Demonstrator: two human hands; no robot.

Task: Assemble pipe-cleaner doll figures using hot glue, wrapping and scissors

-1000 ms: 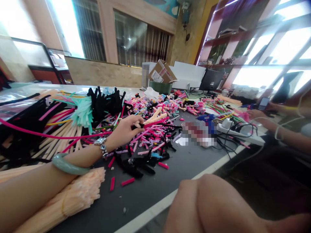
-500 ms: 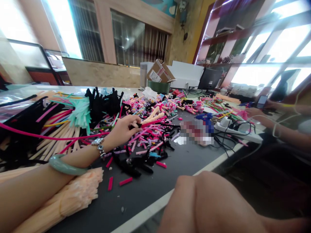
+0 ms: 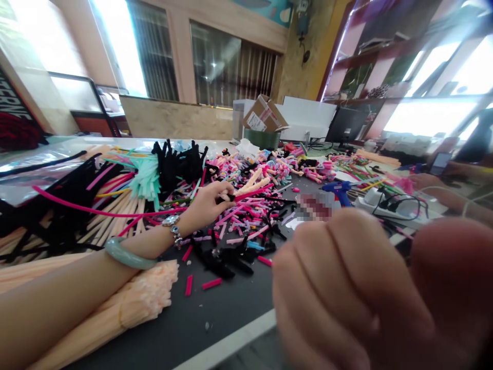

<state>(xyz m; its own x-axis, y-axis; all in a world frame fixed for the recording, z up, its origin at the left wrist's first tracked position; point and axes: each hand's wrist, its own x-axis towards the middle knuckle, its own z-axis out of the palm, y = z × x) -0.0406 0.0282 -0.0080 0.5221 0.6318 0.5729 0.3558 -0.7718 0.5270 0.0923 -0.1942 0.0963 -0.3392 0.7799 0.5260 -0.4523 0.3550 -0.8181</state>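
My left hand reaches over a heap of cut pipe cleaners, its thumb and fingers pinched on a pipe cleaner piece with black and peach fuzz. Peach stems and a magenta stem show just beyond the fingertips; whether they join the held piece I cannot tell. Close to the camera, my right hand is large and blurred, with its fingers curled in. Anything inside that hand is hidden. A long magenta pipe cleaner runs behind my left wrist.
A peach pipe cleaner bundle lies under my left forearm. Mint and black bundles stand behind. A blue glue gun and a power strip with cables are at right, near another person's hand.
My right hand has risen from the table's front edge and now covers more of the right side. My left hand keeps its pinch. The whole view has shifted slightly.
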